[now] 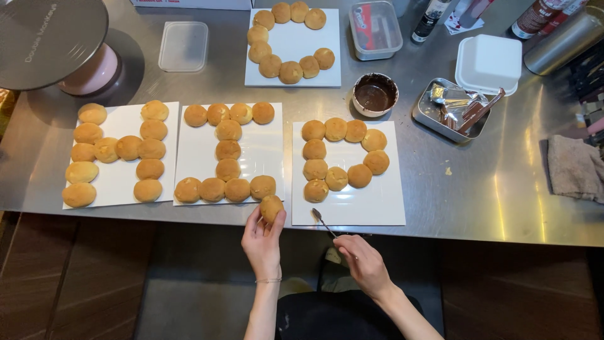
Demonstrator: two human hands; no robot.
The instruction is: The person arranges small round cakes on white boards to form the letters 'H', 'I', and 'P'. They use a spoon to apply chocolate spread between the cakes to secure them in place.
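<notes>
1. My left hand (262,238): grip pinching a round golden-brown bun (272,208) at the steel bench (491,195) edge, beside the white square board (264,145).
2. My right hand (365,259): grip pressed around a small metal spoon (323,221), tip over the neighbouring white board (377,208).

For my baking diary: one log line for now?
left hand: holds bun | right hand: holds small spoon | near: white boards

Four white boards (371,208); forty-three buns (228,150); one chocolate bowl (375,94); two hands (262,242).
</notes>
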